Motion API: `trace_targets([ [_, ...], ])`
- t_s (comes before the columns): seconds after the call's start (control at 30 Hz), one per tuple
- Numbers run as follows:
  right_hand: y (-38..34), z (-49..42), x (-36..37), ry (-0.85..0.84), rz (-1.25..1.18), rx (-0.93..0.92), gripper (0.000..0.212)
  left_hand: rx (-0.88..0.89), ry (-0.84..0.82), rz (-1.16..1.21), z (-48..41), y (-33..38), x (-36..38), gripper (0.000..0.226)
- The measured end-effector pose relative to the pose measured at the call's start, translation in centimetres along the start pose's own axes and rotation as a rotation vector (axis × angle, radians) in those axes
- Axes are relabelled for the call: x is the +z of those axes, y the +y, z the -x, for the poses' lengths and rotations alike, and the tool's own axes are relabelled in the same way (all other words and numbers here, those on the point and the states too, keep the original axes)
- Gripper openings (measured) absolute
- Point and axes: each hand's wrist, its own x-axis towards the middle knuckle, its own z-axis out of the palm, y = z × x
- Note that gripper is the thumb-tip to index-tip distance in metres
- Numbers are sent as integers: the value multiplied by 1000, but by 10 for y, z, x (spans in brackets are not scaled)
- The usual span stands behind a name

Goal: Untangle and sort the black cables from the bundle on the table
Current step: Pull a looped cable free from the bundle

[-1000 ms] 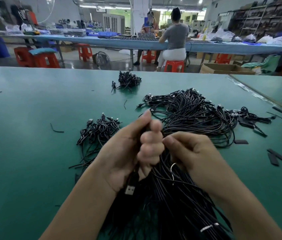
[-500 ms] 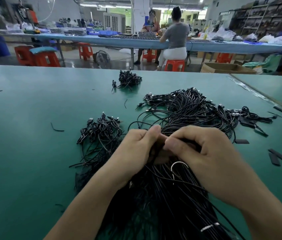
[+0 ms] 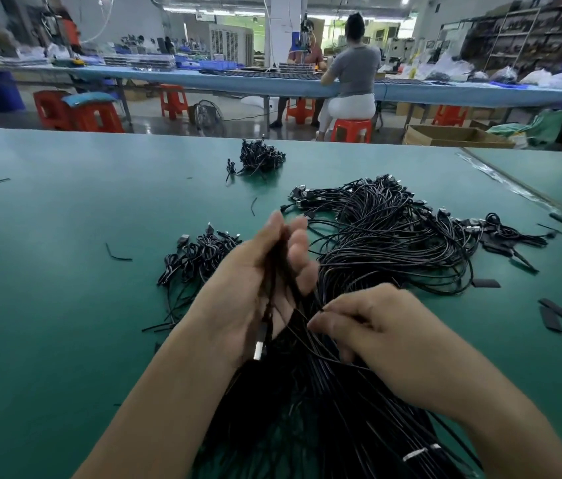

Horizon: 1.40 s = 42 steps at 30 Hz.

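A big bundle of black cables [image 3: 386,243] spreads over the green table [image 3: 48,305] and runs toward me under my arms. My left hand [image 3: 258,281] is raised palm up with fingers nearly straight; a few black cables [image 3: 274,271] lie across the palm, and a silver USB plug [image 3: 259,347] hangs at the wrist. My right hand [image 3: 372,326] sits lower right, fingertips pinching thin strands of the bundle beside the left palm. A sorted pile of cables [image 3: 200,254] lies left of my left hand.
A smaller pile of cables [image 3: 260,159] sits farther back at the table's middle. Black flat strips [image 3: 559,312] lie at the right, loose cable scraps [image 3: 119,255] at the left. Beyond the table's far edge stand red stools, a long blue bench and a seated person.
My left hand has opened and lifted, with cables now lying across its palm. My right hand has dropped down and toward me, pinching strands lower in the bundle.
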Motion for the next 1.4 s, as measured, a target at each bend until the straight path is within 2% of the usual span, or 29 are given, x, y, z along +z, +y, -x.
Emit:
trace_targets([
  [0.07, -5, 2, 3, -71, 90, -13, 32, 137, 77, -77, -4, -3, -4, 35],
  [0.13, -11, 6, 1, -83, 126, -68, 35, 218, 134, -251, -7, -9, -9, 36],
  [0.23, -15, 10, -6, 33, 157, -204, 27, 269, 200, -607, -6, -18, -11, 31],
  [0.3, -13, 10, -13, 210, 127, -260, 15, 145, 103, -781, 0, -20, -7, 40],
  [0.37, -9, 10, -18, 339, 67, -270, 6, -92, -42, -852, 8, -20, 0, 52],
  [0.43, -4, 9, -20, 372, -35, -285, 7, -209, -112, -891, 12, -19, 3, 57],
  [0.53, 4, 5, -20, 369, -121, -279, 13, -205, -84, -864, 12, -15, 3, 55],
  [0.67, 11, -1, -18, 134, -443, -211, 18, -351, -193, -642, 14, -9, 2, 47],
  [0.8, 12, 1, -19, -41, -503, -260, 10, -450, -342, -458, 16, -7, -2, 45],
  [0.87, 11, 2, -19, -62, -498, -267, 10, -446, -369, -427, 16, -7, -3, 43],
  [1.0, 13, 0, -19, 60, -408, -241, 10, -388, -302, -484, 13, -10, -5, 45],
  [1.3, 14, -4, -9, 251, -195, -244, 10, -148, -29, -996, 10, -13, 0, 46],
  [1.33, 12, -5, -6, 278, -193, -253, 11, -131, 2, -997, 11, -14, 1, 43],
  [1.4, 7, -6, -2, 337, -209, -275, 9, -190, -6, -855, 13, -18, 5, 45],
])
